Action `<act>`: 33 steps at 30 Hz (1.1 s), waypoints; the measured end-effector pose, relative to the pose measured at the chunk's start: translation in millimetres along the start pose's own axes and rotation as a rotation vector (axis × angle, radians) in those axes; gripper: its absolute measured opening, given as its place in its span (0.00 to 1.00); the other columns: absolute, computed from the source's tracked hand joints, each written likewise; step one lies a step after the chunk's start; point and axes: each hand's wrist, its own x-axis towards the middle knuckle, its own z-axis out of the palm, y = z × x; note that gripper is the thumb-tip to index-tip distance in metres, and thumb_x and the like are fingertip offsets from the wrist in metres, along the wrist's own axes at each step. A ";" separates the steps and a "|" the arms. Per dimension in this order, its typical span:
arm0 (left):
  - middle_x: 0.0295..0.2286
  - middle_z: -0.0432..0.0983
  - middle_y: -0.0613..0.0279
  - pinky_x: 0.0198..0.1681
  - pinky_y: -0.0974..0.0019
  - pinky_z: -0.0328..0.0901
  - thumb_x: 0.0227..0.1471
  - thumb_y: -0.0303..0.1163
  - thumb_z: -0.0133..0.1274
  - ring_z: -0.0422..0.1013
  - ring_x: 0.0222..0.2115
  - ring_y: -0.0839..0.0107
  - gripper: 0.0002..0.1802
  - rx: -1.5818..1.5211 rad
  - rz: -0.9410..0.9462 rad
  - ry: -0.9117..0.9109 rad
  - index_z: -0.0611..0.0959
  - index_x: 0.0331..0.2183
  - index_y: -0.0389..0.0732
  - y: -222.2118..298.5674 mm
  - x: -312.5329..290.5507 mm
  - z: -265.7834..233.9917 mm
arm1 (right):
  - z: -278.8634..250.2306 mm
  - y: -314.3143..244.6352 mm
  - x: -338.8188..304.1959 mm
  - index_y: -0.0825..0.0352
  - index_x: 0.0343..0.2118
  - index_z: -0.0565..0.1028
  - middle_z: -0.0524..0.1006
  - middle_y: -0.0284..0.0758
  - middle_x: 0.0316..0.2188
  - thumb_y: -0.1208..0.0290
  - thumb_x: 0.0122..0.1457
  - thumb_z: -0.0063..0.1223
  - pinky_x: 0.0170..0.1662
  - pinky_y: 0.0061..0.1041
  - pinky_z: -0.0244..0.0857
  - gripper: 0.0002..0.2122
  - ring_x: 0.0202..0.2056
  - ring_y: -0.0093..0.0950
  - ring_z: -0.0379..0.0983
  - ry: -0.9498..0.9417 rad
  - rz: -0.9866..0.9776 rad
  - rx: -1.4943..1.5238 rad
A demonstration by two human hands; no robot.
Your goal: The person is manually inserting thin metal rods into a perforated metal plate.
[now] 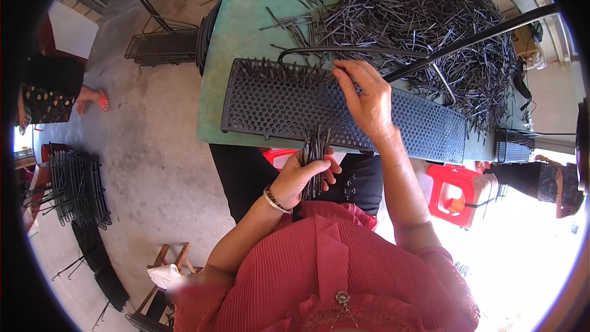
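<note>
A long black perforated tray (270,104) lies across the table in front of me, its surface full of round holes. Short dark strips (264,69) stand up in a row along its far edge, from the left end towards the middle. My left hand (295,178) is closed round a bundle of thin black strips (316,147) at the tray's near edge. Above the far edge, at the right end of that row, my right hand (370,99) has thumb and forefinger pinched together. Whatever is between those fingertips is too small to make out.
A big heap of loose black strips (418,18) covers the far right of the green table (230,31). A black bent rod (491,34) crosses over it. Wire racks (74,184) stand on the floor at left, a red stool (452,193) at right. Other people are at both sides.
</note>
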 end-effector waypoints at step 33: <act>0.34 0.77 0.52 0.33 0.67 0.71 0.55 0.31 0.47 0.75 0.31 0.69 0.14 -0.043 0.000 -0.035 0.75 0.42 0.35 -1.5 4.6 -3.0 | -4.0 29.6 -4.1 0.69 0.39 0.77 0.80 0.33 0.33 0.75 0.55 0.55 0.45 0.21 0.64 0.09 0.38 0.22 0.73 -0.041 0.155 0.166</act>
